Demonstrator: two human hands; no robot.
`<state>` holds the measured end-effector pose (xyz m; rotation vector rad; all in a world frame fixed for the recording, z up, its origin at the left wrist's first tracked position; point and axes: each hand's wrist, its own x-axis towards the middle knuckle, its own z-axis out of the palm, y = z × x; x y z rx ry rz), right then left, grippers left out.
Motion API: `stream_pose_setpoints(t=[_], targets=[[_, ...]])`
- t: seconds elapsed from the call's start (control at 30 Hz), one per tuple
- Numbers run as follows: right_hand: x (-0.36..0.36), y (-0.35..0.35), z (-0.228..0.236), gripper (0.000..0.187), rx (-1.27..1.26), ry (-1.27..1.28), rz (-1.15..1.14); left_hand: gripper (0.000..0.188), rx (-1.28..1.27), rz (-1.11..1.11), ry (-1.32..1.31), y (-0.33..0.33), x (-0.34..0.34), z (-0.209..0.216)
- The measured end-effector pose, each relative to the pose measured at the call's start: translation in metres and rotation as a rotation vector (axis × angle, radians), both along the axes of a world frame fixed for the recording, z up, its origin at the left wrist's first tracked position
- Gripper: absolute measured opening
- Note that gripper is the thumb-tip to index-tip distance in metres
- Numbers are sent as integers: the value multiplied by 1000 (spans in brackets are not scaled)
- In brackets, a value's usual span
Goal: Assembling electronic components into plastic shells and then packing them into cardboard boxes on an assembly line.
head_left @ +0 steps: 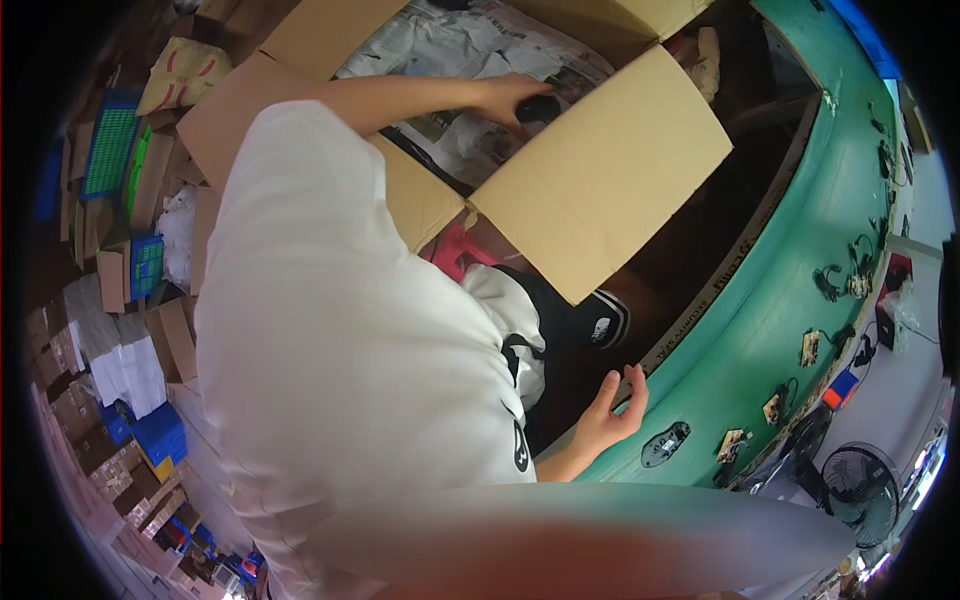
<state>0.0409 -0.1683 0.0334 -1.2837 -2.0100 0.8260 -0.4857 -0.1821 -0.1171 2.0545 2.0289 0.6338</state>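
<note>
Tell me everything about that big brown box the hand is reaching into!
The cardboard box is large, plain brown and open at the top, its flaps folded outward; the widest flap tilts toward the green table. Crumpled newspaper lines the inside. The left hand reaches into it, on a small dark object lying on the paper. The box stands low beside the table, in front of the person's white shirt. The right hand rests on the table's edge, apart from the box.

Left hand point(510, 97) in cardboard box point(600, 180) up top, on maybe 1 small object point(540, 108), right hand point(612, 415) on bench edge point(700, 300) below-right
</note>
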Motion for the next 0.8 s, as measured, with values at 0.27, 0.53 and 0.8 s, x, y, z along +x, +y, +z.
stream_pose_setpoints(t=[0.27, 0.53, 0.8], targets=[[1, 1, 2, 24, -27, -34, -52, 73, -347, 226, -16, 33, 26, 36], [-94, 50, 29, 46, 7, 318, 182, 36, 81, 155, -867, 62, 85, 205], [-139, 118, 66, 23, 53, 500, 78, 39, 171, 161, -718, 111, 106, 157]])
